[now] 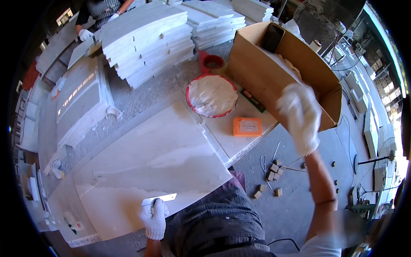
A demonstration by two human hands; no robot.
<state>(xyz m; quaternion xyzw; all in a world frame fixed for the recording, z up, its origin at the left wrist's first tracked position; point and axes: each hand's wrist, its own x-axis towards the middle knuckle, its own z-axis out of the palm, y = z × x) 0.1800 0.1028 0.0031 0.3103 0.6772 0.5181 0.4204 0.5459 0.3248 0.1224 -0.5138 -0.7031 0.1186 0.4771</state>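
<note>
My left hand (154, 218), in a white knit glove, is closed on a flat, pale scraper blade (159, 199). The blade lies against or just over a grey-white stone slab (141, 150) with soft veining, close to its near edge. My right hand (301, 118), gloved the same way, is raised at the near side of an uncovered cardboard box (257, 64). Motion smears its fingers, so whether they hold anything is unclear. Left of that hand are an orange box (247, 127) and a red-rimmed round container (212, 95) of whitish material.
A red cup-like container (212, 63) stands behind the round one, and a dark green strip (252, 101) lies beside the cardboard box. Tall stacks of stone slabs (150, 38) rise at the back. Small blocks (274, 171) lie on the floor. Another person's gloved hand (85, 35) is far left.
</note>
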